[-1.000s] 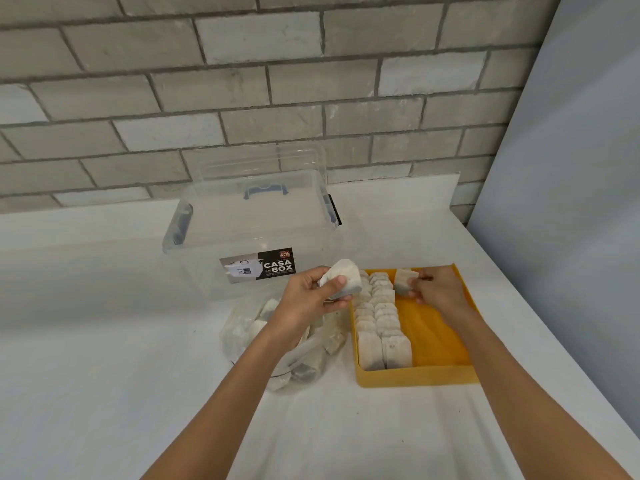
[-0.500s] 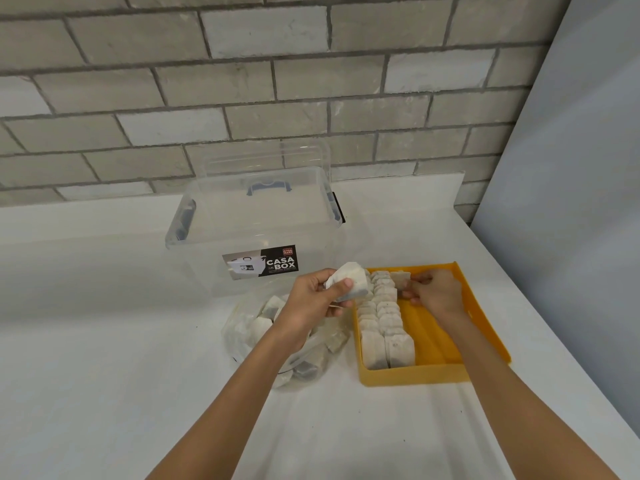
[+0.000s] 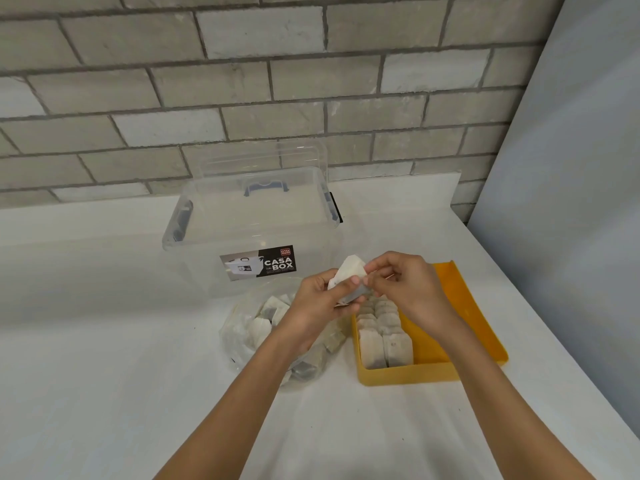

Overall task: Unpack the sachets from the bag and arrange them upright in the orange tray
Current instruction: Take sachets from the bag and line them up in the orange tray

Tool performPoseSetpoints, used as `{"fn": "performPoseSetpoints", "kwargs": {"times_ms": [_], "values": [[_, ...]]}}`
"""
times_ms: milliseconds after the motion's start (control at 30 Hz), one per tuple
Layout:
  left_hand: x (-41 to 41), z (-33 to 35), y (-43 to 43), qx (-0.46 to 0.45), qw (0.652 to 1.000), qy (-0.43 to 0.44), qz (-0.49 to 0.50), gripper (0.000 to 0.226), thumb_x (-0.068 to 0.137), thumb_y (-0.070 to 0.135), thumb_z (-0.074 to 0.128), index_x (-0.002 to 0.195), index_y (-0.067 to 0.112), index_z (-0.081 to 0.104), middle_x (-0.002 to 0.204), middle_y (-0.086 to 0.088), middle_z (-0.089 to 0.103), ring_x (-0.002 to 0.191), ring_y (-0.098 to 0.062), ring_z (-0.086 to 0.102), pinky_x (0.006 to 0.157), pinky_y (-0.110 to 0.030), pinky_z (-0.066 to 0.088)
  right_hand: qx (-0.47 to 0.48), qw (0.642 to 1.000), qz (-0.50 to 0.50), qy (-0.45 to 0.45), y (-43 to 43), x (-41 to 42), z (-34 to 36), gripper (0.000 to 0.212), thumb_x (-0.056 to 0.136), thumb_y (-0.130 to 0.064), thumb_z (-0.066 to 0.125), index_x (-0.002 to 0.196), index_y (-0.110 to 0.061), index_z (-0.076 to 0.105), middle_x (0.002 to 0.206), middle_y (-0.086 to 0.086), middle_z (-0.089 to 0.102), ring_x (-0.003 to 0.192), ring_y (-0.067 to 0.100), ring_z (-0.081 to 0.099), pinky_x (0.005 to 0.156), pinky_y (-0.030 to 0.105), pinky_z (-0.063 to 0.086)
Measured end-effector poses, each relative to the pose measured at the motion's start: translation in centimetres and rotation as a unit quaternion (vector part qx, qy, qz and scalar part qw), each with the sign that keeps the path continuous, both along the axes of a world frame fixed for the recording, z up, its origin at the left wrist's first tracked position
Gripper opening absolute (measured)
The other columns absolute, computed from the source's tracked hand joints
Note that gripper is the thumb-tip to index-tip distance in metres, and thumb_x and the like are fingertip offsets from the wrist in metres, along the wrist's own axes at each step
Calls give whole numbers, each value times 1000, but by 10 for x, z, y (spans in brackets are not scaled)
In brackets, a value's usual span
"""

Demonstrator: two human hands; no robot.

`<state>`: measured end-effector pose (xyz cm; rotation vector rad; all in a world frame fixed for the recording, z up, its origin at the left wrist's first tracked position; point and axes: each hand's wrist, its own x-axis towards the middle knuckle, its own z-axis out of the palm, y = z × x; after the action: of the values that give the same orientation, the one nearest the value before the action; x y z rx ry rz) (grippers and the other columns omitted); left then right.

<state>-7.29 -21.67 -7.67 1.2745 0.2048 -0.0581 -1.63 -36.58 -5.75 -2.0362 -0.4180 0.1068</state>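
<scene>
While left hand (image 3: pixel 320 304) is gripping sachets (image 3: pixel 349 273) above orange tray (image 3: pixel 415 375), right hand (image 3: pixel 410 289) is pinching one; next: slot upright.

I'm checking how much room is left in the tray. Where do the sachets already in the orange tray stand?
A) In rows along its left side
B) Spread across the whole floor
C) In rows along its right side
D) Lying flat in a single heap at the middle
A: the sachets stand in rows against the left wall of the orange tray, and the right part of its floor is bare.
</scene>
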Motion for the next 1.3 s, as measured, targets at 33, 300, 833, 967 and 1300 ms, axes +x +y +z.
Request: {"fn": "performPoseSetpoints", "kwargs": {"times_ms": [33,300,833,967,1300], "values": [[0,0,0,-13,1000,4,1,20,92,16,61,107,6,68,91,-7,72,80,-14,69,70,-21,57,4,1000,-2,6,0,0,0,11,80,-16,74,91,-17,71,76,-1,71,66,7,67,65,20,50],[-2,3,0,-104,994,21,18,20,96,15,53,107,5,66,97,-13,71,87,-18,70,76,-23,58,18,999,-11,41,-6,1,6,8,82,-17,71,89,-19,75,72,-4,71,60,-1,62,58,14,46],[-1,1,-1,-119,990,36,64,21,94,14,57,105,-2,65,92,-12,71,85,-15,71,76,-23,58,259,952,-53,151,-12,-8,2,9,84,1,68,86,-5,61,79,18,70,74,23,72,63,27,55],[2,5,0,-151,984,56,82,24,93,17,59,106,-3,66,94,-13,70,81,-14,70,71,-21,58,249,963,-102,30,-12,-18,-6,12,79,-2,74,84,-7,64,83,4,73,78,14,72,68,21,54],[4,13,-4,11,999,-36,40,20,86,6,67,106,7,68,101,-10,73,91,-17,70,75,-24,57,92,969,-30,-229,-8,-24,-18,24,78,9,66,90,-12,70,95,-9,64,90,2,64,79,12,51]]}}
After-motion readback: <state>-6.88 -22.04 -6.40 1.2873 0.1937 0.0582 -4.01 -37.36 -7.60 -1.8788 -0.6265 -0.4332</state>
